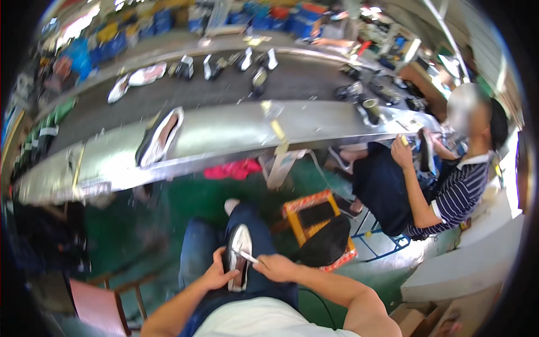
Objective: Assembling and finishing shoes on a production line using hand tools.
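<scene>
A dark shoe with a white sole rim and pale lining [241, 238] rests on my lap, its toe pointing away from me. My left hand [217, 275] is closed on the shoe's left side near the heel. From the right, my right hand [275, 268] grips a thin tool with a whitish handle [247, 256]. The tool's dark, narrow end reaches over the shoe's opening; whether it is a blade or a brush I cannot tell. Another similar shoe [161, 136] lies on the metal ledge [219, 129] ahead of me.
Beyond the ledge runs a dark conveyor belt [213, 90] carrying several shoes. On the right sits a co-worker [455, 191] with a shoe in hand. A yellow-and-orange stool [291, 216] with a black cushion stands right of my knees. At lower left is a pink-backed chair [98, 306].
</scene>
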A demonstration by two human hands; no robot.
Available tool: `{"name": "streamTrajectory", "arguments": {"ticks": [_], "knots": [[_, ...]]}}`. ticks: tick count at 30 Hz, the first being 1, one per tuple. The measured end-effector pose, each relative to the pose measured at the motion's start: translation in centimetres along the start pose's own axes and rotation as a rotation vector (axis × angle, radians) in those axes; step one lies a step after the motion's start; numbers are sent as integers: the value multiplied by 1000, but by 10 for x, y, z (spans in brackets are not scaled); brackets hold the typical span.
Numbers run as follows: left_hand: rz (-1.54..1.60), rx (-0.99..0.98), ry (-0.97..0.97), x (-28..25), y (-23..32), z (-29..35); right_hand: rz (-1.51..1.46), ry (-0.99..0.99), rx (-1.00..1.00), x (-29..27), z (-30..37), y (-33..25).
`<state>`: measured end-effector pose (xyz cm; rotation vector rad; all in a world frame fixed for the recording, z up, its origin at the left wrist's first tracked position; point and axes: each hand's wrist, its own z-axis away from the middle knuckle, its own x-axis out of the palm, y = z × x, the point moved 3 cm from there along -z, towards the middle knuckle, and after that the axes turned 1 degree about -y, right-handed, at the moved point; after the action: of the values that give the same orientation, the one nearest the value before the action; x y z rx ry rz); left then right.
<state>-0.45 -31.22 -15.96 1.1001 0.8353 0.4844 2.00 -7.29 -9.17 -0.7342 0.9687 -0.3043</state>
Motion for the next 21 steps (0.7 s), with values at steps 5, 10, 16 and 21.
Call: {"name": "streamTrajectory", "arguments": {"ticks": [5, 10, 16, 21], "knots": [[385, -354, 149, -18, -23, -93, -570, 50, 283, -1, 4, 28], [1234, -328, -8, -51, 25, -75, -1017, -84, 428, 11, -4, 57], [1349, 192, -247, -69, 87, -23, -1656, -56, 452, 6, -25, 73], [609, 25, -482, -54, 76, 0, -1360, 129, 497, -24, -41, 60]]}}
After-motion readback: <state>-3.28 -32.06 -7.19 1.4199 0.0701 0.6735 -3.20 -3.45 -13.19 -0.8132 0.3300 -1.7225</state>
